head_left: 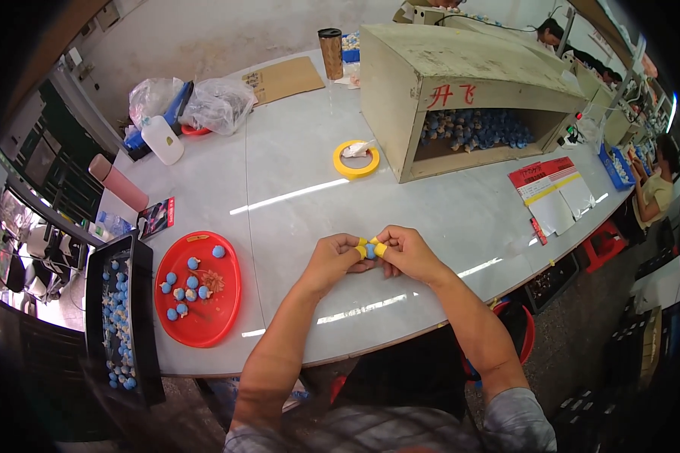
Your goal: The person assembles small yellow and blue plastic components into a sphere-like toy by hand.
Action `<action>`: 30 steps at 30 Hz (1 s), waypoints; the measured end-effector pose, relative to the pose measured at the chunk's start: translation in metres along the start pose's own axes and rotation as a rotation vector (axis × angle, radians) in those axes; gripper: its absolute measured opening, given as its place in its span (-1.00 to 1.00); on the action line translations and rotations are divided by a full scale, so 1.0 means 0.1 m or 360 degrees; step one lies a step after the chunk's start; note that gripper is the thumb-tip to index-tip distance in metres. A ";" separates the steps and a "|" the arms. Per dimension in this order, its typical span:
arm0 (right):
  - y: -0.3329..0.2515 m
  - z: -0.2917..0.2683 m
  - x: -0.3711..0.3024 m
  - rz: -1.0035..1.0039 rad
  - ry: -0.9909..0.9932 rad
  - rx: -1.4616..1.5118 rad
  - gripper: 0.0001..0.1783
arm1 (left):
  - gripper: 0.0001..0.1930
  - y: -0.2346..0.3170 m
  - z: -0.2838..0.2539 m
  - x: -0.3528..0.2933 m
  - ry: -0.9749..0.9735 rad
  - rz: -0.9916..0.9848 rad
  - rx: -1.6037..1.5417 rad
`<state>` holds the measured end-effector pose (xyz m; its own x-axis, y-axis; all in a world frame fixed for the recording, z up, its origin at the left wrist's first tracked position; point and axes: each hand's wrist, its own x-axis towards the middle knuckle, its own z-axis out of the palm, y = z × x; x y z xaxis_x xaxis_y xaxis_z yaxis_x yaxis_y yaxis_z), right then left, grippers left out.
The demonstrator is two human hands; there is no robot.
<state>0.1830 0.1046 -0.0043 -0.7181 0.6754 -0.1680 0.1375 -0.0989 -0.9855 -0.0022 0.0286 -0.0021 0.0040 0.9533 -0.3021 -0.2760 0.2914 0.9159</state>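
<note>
My left hand (335, 260) and my right hand (409, 255) meet above the grey-white table (295, 189). Between their fingertips they pinch a small blue round piece (369, 251), one hand on each side. Yellow wraps cover the tips of some fingers on both hands. The fingers hide much of the piece, so its details cannot be made out. To the left of my left arm lies a red oval tray (233, 291) with several small blue balls (192, 282) in it, some with pale parts.
Left of the red tray, a black bin (147, 325) holds many similar pieces. A beige box (400, 106) with blue pieces inside stands at the back right. A yellow tape roll (338, 167), a pink bottle (119, 183), a tumbler (331, 57) and red-white papers (551, 211) lie about. People sit at far right.
</note>
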 end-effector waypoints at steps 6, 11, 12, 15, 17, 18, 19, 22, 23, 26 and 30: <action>-0.01 0.01 0.00 0.0054 0.0042 0.0043 -0.87 | -0.75 0.01 -0.01 0.01 -0.0032 -0.0026 0.0010; 0.02 -0.01 0.01 0.0055 0.0021 0.0042 -0.87 | -0.80 -0.02 -0.04 0.01 -0.0068 -0.0024 0.0084; 0.03 -0.01 0.01 0.0039 0.0015 0.0024 -0.87 | -0.80 -0.02 -0.04 0.01 -0.0068 -0.0024 0.0082; 0.04 -0.01 0.00 0.0028 0.0002 0.0029 -0.89 | -0.81 0.00 -0.02 0.02 -0.0076 -0.0019 0.0088; 0.02 0.00 0.00 0.0018 -0.0015 0.0011 -0.91 | -0.81 -0.01 -0.03 0.02 -0.0076 -0.0012 0.0153; 0.01 0.00 0.00 0.0005 -0.0030 -0.0006 -0.92 | -0.81 0.00 -0.02 0.01 -0.0073 -0.0015 0.0152; 0.01 0.02 0.00 0.0008 -0.0033 -0.0004 -0.92 | -0.81 0.00 -0.02 -0.01 -0.0053 0.0011 0.0156; 0.03 0.02 0.01 0.0012 -0.0009 0.0026 -0.89 | -0.81 0.01 0.02 0.00 -0.0046 0.0043 0.0130; 0.03 0.01 0.01 0.0000 -0.0006 0.0003 -0.90 | -0.81 0.01 0.03 -0.01 -0.0040 0.0058 0.0105; 0.03 0.03 0.01 -0.0019 0.0012 -0.0023 -0.90 | -0.81 -0.01 0.02 0.00 -0.0030 0.0072 0.0124; 0.06 0.02 0.01 -0.0032 0.0041 -0.0026 -0.92 | -0.81 -0.03 0.04 0.02 -0.0031 0.0079 0.0164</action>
<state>0.1816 0.1031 -0.0100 -0.7031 0.6958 -0.1471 0.1346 -0.0729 -0.9882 0.0030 0.0303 -0.0047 0.0120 0.9679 -0.2512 -0.1760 0.2493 0.9523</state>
